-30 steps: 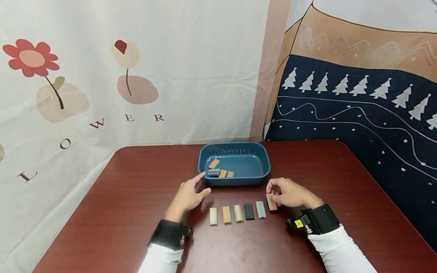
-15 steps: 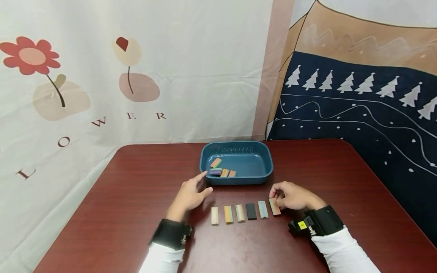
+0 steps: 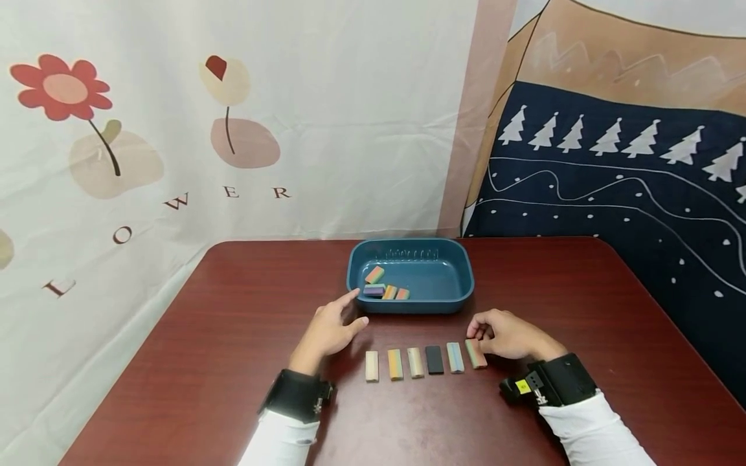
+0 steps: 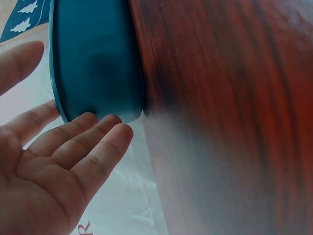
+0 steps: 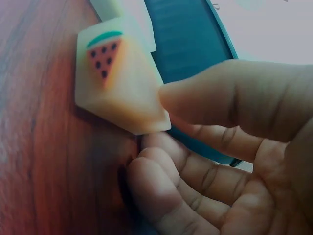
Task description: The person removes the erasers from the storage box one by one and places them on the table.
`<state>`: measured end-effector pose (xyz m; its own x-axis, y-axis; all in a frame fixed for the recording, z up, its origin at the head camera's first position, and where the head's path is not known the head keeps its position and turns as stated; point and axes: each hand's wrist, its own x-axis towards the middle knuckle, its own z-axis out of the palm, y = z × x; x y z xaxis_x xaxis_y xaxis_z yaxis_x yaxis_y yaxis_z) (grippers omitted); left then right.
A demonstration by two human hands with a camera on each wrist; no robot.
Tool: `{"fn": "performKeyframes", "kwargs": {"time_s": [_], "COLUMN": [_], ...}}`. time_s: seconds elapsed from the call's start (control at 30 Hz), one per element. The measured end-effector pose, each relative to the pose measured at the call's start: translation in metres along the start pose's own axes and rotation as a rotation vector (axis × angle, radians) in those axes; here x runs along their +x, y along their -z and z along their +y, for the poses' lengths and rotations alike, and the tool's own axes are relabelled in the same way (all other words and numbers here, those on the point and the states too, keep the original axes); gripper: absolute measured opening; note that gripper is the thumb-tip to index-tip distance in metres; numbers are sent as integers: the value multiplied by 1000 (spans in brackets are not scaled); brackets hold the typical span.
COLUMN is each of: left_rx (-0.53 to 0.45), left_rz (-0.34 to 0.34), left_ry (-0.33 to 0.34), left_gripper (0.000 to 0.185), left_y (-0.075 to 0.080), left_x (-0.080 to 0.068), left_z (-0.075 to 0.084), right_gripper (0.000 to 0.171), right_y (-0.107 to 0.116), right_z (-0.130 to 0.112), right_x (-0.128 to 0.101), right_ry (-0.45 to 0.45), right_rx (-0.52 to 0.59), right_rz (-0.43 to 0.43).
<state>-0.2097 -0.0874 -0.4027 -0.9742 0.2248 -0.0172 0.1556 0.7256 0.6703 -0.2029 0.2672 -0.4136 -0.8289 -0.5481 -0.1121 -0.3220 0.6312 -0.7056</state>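
In the head view my right hand pinches the far part of an orange-and-green eraser at the right end of a row. The right wrist view shows the thumb against this eraser, a watermelon slice printed on its end face. Its row-mates are a cream eraser, a yellow one, a pale one, a black one and a light blue one. My left hand has its fingers extended, the index fingertip at the near-left rim of a blue tray.
Inside the tray, at its left, lie several erasers, among them a purple one and an orange-green one. The reddish-brown table ends at a white printed curtain behind and a dark blue one at right.
My right hand has brought the orange-and-green eraser slightly nearer, level with the row beside the light blue one. The left hand stays by the tray. The head view has shifted a little.
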Motion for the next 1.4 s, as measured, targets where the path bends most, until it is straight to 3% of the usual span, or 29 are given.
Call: {"fn": "performKeyframes", "kwargs": {"time_s": [0.17,0.4,0.57,0.7,0.8,1.03,1.4], "left_rx": [12,17,29,17,16,33,3], "left_rz": [-7,12,5,19,28,22,-32], "left_ry": [30,-10,9,2,-5,-13,14], "left_gripper": [61,61,62,62,62,62,62], "left_y": [2,7,9,10,11,12,0], "left_x": [-3,9,10,11,11,11,2], "left_z": [-2,5,4,4,3,2,2], "right_gripper": [10,9,10,14,17,20,25], "right_y": [-2,17,32,42,48,55,42], "right_z": [-3,-22,-41,-56,-67,-87,-93], "right_x": [3,17,43,73,96,143,208], "right_ry": [14,104,190,248,270,238,58], "right_rx": [-23,-87,-133,-190,-245,-313,-484], "right_rz": [81,364,479,519,488,310,-66]}}
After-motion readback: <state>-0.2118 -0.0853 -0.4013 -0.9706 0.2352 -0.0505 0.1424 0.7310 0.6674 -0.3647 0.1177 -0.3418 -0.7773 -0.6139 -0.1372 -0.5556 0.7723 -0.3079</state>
